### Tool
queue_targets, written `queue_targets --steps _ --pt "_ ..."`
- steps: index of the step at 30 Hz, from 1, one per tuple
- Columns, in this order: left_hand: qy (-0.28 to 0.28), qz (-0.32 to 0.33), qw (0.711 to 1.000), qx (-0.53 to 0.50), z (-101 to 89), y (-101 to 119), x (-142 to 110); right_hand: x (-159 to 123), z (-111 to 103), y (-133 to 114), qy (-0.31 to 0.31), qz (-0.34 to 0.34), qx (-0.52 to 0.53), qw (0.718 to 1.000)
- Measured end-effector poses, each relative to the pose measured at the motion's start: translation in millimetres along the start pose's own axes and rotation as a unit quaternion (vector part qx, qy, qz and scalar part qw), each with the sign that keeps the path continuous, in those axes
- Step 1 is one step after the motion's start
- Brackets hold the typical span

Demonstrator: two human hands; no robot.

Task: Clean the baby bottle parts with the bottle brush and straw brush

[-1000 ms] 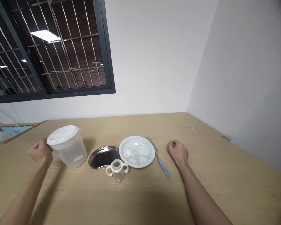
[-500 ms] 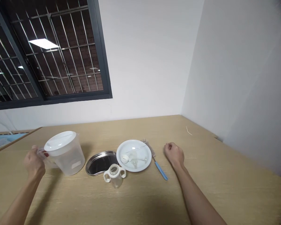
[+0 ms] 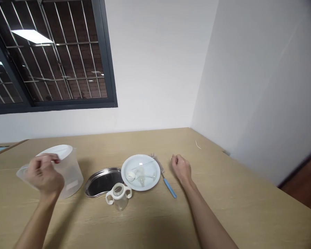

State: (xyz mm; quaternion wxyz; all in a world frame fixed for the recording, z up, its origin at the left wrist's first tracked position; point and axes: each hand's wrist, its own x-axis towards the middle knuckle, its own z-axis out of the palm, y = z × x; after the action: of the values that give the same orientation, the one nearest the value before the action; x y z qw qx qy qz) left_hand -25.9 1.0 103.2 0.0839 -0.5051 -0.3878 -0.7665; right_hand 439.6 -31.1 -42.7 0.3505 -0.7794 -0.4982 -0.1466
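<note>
Seen from the head camera, a translucent plastic pitcher [image 3: 74,173] with a smooth white lid [image 3: 63,151] stands on a wood-grained tabletop [image 3: 134,231], left of a shiny curved metal tray [image 3: 103,182] and a clear bottle [image 3: 120,201] with 2 white handles. The blurred left hand [image 3: 45,174] curls before the pitcher, whether grasping it impossible to tell; the right hand [image 3: 181,169], loosely clenched, rests near a blue-handled bristle brush [image 3: 169,187].
</note>
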Motion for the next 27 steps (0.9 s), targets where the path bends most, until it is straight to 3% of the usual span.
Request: queue_targets --steps 1,3,5,6,8,15,21,27 --pt "-0.061 0.004 0.998 -0.018 10.0 6.9 -8.5 0.3 -1.7 -0.7 -0.009 -0.008 -0.003 1.000" --pt "-0.251 -0.024 0.968 -0.011 29.9 20.7 -26.1 1.5 -7.4 -2.3 -0.033 -0.024 -0.009 0.999" --pt "-0.452 -0.050 0.891 0.014 49.8 33.1 -42.2 2.9 -16.2 -4.5 -0.057 -0.036 -0.017 0.998" --pt "-0.546 -0.051 0.836 0.020 59.6 38.1 -48.8 3.5 -21.4 -5.9 -0.068 -0.040 -0.021 0.997" --pt "-0.652 -0.026 0.756 0.041 78.5 45.7 -58.5 4.3 -31.9 -9.6 -0.089 -0.042 -0.030 0.995" --pt "-0.745 0.086 0.637 0.176 134.0 57.9 -76.4 2.4 -54.6 -26.4 -0.176 -0.058 -0.043 0.982" --pt "-0.760 0.117 0.592 0.239 163.1 60.7 -114.7 -6.6 -76.2 -26.0 -0.273 -0.079 -0.010 0.959" --pt "-0.760 0.147 0.566 0.284 173.0 65.0 -137.3 -19.1 -77.7 -29.1 -0.396 -0.044 0.043 0.916"
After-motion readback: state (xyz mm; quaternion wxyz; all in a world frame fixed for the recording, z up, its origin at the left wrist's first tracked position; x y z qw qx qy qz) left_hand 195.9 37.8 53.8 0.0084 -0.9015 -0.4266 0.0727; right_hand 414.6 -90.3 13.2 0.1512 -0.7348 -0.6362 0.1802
